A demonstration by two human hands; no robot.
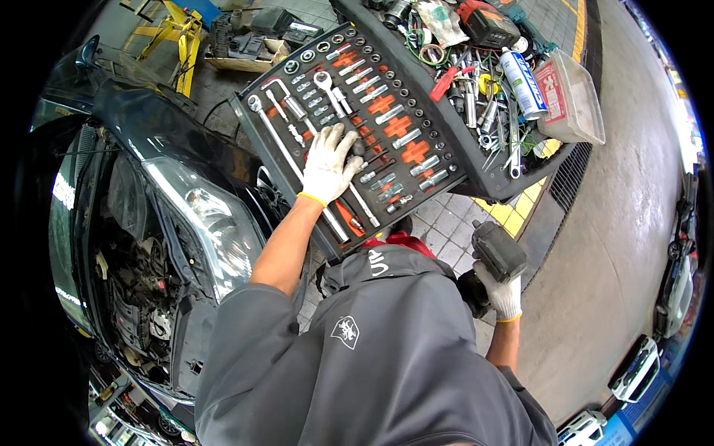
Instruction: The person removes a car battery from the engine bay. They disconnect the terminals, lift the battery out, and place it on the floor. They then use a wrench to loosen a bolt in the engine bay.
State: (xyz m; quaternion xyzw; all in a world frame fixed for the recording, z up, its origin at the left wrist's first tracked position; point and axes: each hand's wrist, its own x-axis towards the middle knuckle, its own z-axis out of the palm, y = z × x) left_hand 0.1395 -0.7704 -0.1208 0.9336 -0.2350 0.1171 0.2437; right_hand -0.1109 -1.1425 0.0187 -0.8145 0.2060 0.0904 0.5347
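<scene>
My left hand [328, 165], in a white knit glove, rests over the tool tray [262, 165] of a pulled-out drawer. Its fingers are stretched out and apart, and a small dark knob [358, 148] shows between forefinger and thumb; I cannot tell whether they touch it. Around that hand lie a ratchet [326, 88], a long chrome bar [280, 145], rows of sockets [390, 114] and an orange-handled tool [349, 215]. At my right side, my gloved right hand [506, 294] is closed round a dark cordless power tool [500, 251], its block-shaped battery end upward. The grip is partly hidden.
On the cart top [487, 172] are loose tools, a spray can [523, 83], a clear plastic bin [569, 97] and a battery pack [487, 24]. Left stands a dark car with its headlight [201, 223] and engine bay [141, 290] exposed. A yellow stand [184, 37] is behind.
</scene>
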